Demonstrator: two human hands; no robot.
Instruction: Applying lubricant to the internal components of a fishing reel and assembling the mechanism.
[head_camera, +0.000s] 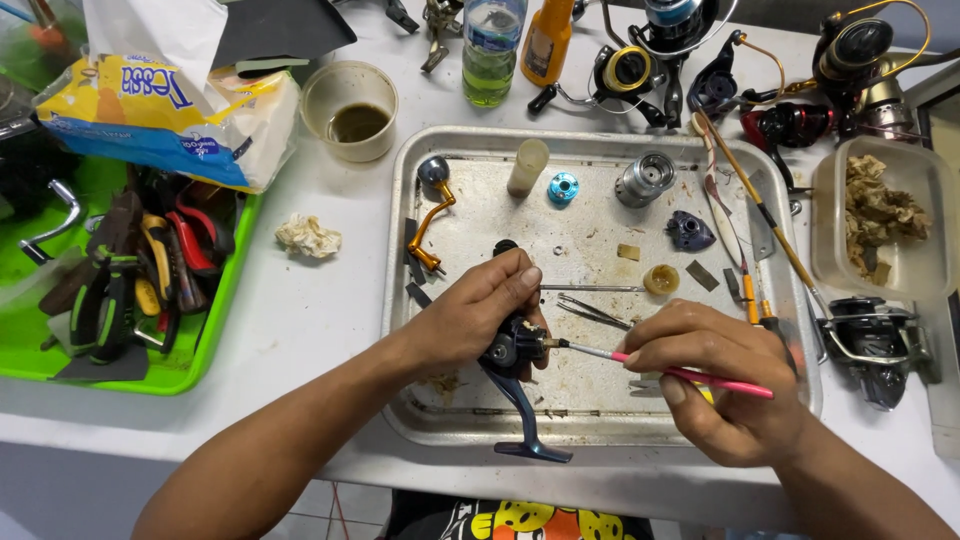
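— Packages first?
— Far left: soft tissue pack (150, 120), yellow and blue wrapper with white tissue sticking out the top, partly overhanging the green tray (215, 340). Far centre: clear bottle (490, 45) with a blue label and greenish liquid, just beside an orange bottle (547, 40).
— Edges and room?
— Metal tray (400, 300) in the middle, near edge close to the table's near edge. Bare white table only between the two trays, around a crumpled tissue wad (308, 236). Right side crowded with spinning reels (870, 345).
— Containers?
— Cream cup (350, 110) with dark liquid at the bottom. Clear tub (880, 215) at right, full of brownish wadding. Green tray packed with pliers and hand tools.
— Hands?
— Left hand (480, 310) closed around a dark reel body (512, 350), over the metal tray's near half, blue foot pointing near. Right hand (725, 380) pinching a pink-handled brush (640, 360), tip touching the reel body.
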